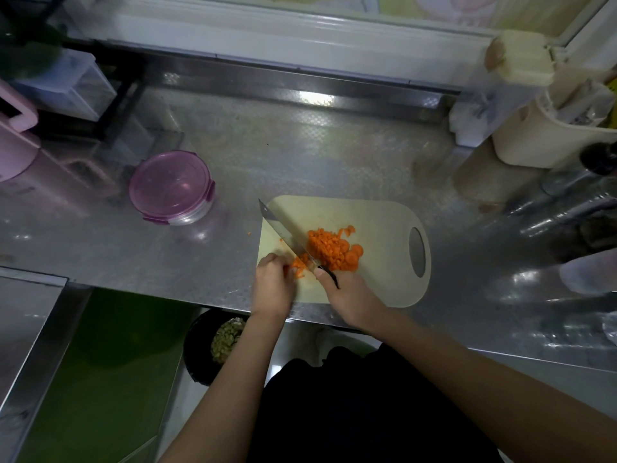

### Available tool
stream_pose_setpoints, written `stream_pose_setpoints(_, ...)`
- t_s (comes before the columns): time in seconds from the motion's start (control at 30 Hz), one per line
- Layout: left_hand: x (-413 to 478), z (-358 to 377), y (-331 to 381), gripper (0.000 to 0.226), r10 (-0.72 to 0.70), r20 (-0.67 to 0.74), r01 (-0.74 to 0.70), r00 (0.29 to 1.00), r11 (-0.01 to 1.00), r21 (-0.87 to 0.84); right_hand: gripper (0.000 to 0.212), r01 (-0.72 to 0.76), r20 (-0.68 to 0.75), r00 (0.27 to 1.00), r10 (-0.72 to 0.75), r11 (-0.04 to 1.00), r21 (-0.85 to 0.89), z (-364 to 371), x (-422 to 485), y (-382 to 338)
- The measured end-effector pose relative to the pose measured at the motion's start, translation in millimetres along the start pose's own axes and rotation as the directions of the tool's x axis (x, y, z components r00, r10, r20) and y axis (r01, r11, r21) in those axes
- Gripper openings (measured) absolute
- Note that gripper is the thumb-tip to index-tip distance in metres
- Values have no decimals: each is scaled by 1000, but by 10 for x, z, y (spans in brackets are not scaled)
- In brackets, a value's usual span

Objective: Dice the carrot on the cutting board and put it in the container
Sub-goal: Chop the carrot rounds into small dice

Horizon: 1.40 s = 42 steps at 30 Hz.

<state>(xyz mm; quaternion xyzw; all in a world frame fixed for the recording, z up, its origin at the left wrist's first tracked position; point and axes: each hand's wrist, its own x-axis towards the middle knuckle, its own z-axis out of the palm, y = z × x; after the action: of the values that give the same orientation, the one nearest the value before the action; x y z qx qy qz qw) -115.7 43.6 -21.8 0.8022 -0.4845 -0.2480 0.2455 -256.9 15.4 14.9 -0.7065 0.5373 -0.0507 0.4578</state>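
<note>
A pale cutting board lies on the steel counter. On it sits a heap of diced carrot and round slices. My right hand grips the dark handle of a cleaver, whose blade runs diagonally to the left of the heap. My left hand presses a small bunch of carrot strips against the board right beside the blade. A round container with a purple lid stands on the counter to the left of the board, lid on.
A pink jug and clear boxes stand at the far left. A cream bin and bottles crowd the right side. Below the counter edge sits a dark bowl with scraps. One carrot bit lies on the counter.
</note>
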Motion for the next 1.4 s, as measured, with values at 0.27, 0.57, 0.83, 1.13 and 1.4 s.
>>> stream_pose_setpoints(0.27,-4,39,-22,19,8,-21,-9,1000,1000,-16,47,-40,28,999,43,996,-74,52,44,19)
stream_pose_setpoints(0.57,-19,55,-17,19,21,-36,-21,999,1000,-16,49,36,-24,999,-40,987,-157,199,77,1)
stream_pose_setpoints(0.83,-31,98,-47,16,3,-38,-5,999,1000,-30,46,-34,-9,999,34,999,-35,-2,174,0)
stream_pose_setpoints(1.13,40,147,-22,39,-2,-8,1,1000,996,-88,50,-15,-18,1000,15,999,28,-116,87,89)
stream_pose_setpoints(1.4,41,155,-34,9,52,-12,-52,999,998,-29,47,30,-14,999,-29,999,44,-64,-5,60)
